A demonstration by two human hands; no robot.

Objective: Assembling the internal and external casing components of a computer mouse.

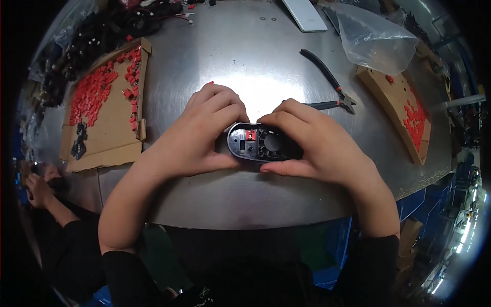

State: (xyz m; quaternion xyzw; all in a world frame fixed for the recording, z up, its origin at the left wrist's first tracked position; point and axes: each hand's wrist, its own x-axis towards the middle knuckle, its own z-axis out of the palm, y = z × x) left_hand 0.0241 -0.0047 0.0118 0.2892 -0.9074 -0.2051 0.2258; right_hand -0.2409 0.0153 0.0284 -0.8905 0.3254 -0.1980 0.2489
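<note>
Between my hands is an oval black plastic housing, its open side facing up. A small round fan sits inside it, with a small red part to the fan's left. My left hand closes on the housing's left end, thumb along the near edge and fingers at the far edge. Around the right end my right hand is closed, covering that end. A bit of red shows just behind my left knuckles; I cannot tell what it is.
Cutting pliers lie beyond my right hand. Cardboard trays of red parts stand left and right. Black cables heap at the far left; a clear plastic bag and white flat device lie far right. Another person's hand shows at left.
</note>
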